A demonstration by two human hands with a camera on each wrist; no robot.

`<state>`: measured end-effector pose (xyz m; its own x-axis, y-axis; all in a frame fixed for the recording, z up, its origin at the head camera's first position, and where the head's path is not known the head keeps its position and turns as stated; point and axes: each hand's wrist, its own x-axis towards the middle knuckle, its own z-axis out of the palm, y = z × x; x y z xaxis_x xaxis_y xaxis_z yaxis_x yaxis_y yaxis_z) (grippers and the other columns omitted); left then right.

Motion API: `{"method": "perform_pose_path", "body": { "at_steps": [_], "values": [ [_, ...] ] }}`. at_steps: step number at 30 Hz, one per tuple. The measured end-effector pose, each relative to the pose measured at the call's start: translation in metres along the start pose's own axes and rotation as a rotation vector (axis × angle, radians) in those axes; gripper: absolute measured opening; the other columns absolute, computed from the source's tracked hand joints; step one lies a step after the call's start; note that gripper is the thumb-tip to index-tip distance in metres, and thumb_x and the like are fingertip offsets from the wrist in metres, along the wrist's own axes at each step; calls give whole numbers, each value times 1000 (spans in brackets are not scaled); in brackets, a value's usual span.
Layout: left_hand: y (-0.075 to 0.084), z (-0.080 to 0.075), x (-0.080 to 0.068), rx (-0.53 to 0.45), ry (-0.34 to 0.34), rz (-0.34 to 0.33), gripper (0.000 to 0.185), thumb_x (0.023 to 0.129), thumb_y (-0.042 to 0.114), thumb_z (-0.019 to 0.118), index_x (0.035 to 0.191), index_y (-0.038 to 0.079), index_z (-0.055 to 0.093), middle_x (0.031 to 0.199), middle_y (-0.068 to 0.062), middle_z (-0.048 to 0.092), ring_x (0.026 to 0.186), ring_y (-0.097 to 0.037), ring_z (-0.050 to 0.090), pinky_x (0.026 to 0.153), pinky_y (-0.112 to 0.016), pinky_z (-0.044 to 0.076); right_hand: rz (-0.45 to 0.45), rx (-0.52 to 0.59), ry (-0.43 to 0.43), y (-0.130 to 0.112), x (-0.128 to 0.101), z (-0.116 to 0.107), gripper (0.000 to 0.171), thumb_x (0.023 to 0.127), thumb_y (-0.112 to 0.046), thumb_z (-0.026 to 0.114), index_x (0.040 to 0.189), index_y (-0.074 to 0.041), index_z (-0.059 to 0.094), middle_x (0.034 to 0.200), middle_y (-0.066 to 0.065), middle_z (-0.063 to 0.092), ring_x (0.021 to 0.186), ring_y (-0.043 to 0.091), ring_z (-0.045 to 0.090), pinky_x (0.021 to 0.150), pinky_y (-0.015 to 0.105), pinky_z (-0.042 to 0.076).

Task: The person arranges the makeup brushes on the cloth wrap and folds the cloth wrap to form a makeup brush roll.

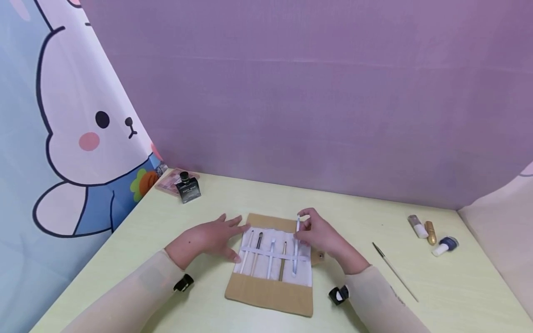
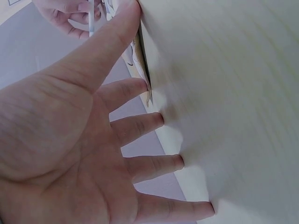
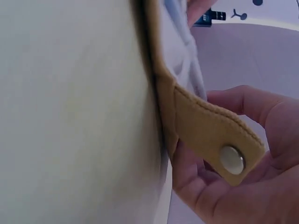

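A tan fabric brush roll (image 1: pixel 268 293) lies unfolded on the table, its white lining holding several slim brushes (image 1: pixel 260 247) under a cross strap (image 1: pixel 275 254). At its right end my right hand (image 1: pixel 319 235) pinches the upper part of a slender white stick (image 1: pixel 296 254), whose lower part passes behind the strap; its exact kind is unclear. My left hand (image 1: pixel 214 237) has its fingers spread, with the thumb and index finger at the roll's left edge. In the right wrist view, a snap tab (image 3: pixel 210 126) partly hides the right hand (image 3: pixel 247 198).
A thin brush (image 1: pixel 395 272) lies to the right of the roll. Farther right are a clear bottle with a white cap (image 1: pixel 418 226), a gold tube (image 1: pixel 430 232) and a dark bottle (image 1: pixel 447 245). A black perfume bottle (image 1: pixel 189 188) stands by a pink palette (image 1: pixel 170 182) at back left.
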<state>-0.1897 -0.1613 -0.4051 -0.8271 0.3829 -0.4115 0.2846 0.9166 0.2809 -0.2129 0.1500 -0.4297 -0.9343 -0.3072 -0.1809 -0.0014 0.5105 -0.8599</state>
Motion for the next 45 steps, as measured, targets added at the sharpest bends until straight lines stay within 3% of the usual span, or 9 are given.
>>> {"method": "perform_pose_path", "body": {
  "at_steps": [6,16,23,30,37,45],
  "values": [
    [0,-1,-1,5,0,5,99,84,51,86,168,28,37,181,-9,23,165,-53,16,121,-75,37,-2,-123,34,-3,-8,0,48,95,-12,76,135,-1,52,100,11,66,85,19,59,70,29,50],
    [2,-2,-2,-7,-1,6,98,85,49,86,167,27,39,180,-10,23,164,-54,16,121,-75,36,9,-167,12,-7,-22,-1,30,101,-22,71,122,-5,58,97,8,63,74,17,54,58,28,45],
    [2,-2,-1,-5,0,1,98,85,50,86,167,27,39,180,-10,23,165,-54,16,121,-75,36,1,-235,-35,-9,-27,0,21,103,-22,67,117,-7,62,99,8,65,81,19,57,64,31,47],
    [3,-2,-2,-7,4,3,98,85,50,86,167,27,39,180,-10,23,165,-54,17,122,-75,35,-52,-279,-53,-10,-29,-1,9,104,-18,62,106,-11,67,91,4,64,79,17,57,64,31,48],
    [2,-2,-3,-14,4,5,98,85,50,86,167,27,38,180,-10,23,165,-54,16,122,-76,35,-36,-292,-42,-12,-33,-7,17,105,-21,60,114,-11,70,99,5,66,83,17,58,66,31,49],
    [1,-1,-2,-10,2,7,98,85,50,86,168,28,38,181,-9,23,165,-53,15,122,-75,35,-17,-282,-11,-10,-41,-31,25,107,-24,59,126,-10,68,107,8,67,83,18,59,68,32,49]
  ]
}}
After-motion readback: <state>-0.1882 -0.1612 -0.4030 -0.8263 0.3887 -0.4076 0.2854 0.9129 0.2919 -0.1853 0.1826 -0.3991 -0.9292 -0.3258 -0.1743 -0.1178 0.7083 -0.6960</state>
